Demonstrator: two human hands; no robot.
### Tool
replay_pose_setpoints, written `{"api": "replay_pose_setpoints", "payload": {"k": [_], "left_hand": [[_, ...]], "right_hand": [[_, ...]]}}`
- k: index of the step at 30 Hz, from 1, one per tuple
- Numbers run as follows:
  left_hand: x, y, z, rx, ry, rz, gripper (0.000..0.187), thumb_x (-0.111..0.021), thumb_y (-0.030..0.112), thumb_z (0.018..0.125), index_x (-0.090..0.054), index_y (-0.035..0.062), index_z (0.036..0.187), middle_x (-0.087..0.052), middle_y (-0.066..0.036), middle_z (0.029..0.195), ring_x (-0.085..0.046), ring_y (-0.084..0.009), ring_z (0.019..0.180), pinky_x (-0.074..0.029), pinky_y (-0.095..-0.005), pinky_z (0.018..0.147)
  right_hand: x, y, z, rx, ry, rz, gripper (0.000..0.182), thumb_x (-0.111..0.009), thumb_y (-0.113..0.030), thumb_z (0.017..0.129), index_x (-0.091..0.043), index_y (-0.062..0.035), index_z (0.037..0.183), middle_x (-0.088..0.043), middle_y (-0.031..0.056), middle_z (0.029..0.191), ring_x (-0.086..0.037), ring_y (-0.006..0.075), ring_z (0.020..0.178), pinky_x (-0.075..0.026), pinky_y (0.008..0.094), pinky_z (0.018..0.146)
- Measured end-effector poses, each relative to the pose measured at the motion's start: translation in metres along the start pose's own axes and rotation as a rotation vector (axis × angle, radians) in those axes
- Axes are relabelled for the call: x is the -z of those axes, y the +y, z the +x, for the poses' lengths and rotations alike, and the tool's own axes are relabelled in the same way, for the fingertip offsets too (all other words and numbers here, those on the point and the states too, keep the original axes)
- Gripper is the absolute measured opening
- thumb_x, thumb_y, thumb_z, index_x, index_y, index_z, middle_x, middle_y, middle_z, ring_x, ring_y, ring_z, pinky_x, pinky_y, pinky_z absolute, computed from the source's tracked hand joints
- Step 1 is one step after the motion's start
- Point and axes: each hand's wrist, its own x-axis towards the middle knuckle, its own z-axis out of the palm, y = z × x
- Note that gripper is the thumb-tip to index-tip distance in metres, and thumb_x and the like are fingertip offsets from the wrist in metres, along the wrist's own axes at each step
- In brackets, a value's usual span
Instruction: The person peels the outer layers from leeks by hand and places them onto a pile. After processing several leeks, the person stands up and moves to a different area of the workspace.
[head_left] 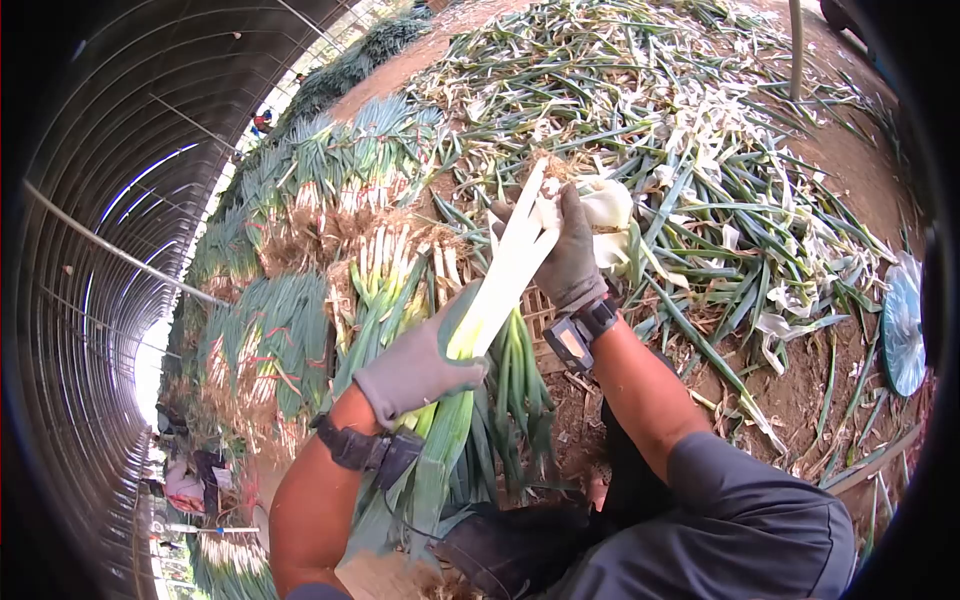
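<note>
My left hand (422, 362), in a grey glove, wraps around a few thick green onions (505, 285) at the middle of their stalks. Their white root ends tilt up and away from me, while the green leaves hang down past my left wrist. Close to the roots, my gloved right hand (572, 250) is closed on the white base of the stalks, thumb uppermost. Loose white peeled skins (606, 206) stick out just beyond its thumb side. The right fingertips are partly hidden behind the stalks.
Unpeeled green onions (385, 265) lie to the left, beside tied bundles (265, 325) in rows. A heap of stripped leaves (690, 150) spreads ahead and right. A pole (796, 50) stands at the back, and a blue plastic bag (903, 325) lies at far right.
</note>
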Motion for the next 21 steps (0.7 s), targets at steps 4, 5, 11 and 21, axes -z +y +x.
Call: {"api": "replay_pose_setpoints", "payload": {"k": [4,5,11,21], "left_hand": [[-0.014,-0.015,-0.028,0.011,0.006,-0.182,0.091,-0.078,0.014,0.082,-0.031,0.0119,0.160,-0.064,-0.010,0.131,-0.059,-0.0146,0.112,-0.047,-0.0330,0.103],[-0.018,-0.015,-0.036,0.063,-0.004,-0.212,0.091,-0.079,0.015,0.083,-0.030,0.0108,0.161,-0.062,-0.009,0.133,-0.058,-0.0141,0.113,-0.048,-0.0320,0.101],[-0.056,-0.031,-0.073,0.091,0.016,-0.287,0.091,-0.080,0.018,0.085,-0.030,0.0108,0.161,-0.063,-0.008,0.130,-0.059,-0.0131,0.105,-0.050,-0.0315,0.097],[-0.096,-0.030,-0.114,0.106,-0.004,-0.634,0.095,-0.082,0.016,0.084,-0.026,0.0076,0.161,-0.052,-0.005,0.142,-0.051,-0.0135,0.120,-0.043,-0.0306,0.105]], "right_hand": [[-0.007,-0.004,-0.017,-0.106,-0.060,0.425,0.061,-0.035,-0.050,0.108,-0.050,-0.0007,0.140,-0.061,0.0254,0.134,-0.060,0.0353,0.124,-0.044,0.0494,0.112],[-0.010,-0.009,-0.022,-0.060,-0.075,0.415,0.057,-0.035,-0.046,0.109,-0.050,0.0003,0.140,-0.060,0.0248,0.135,-0.060,0.0338,0.125,-0.044,0.0491,0.113],[0.027,-0.017,-0.021,0.109,-0.079,0.004,0.022,-0.055,-0.021,0.104,-0.062,-0.0077,0.120,-0.067,0.0070,0.105,-0.067,0.0204,0.096,-0.058,0.0374,0.087],[-0.014,-0.048,-0.022,0.024,0.131,0.013,0.037,-0.050,-0.030,0.107,-0.061,-0.0039,0.131,-0.070,0.0056,0.105,-0.069,0.0140,0.089,-0.059,0.0286,0.079]]}}
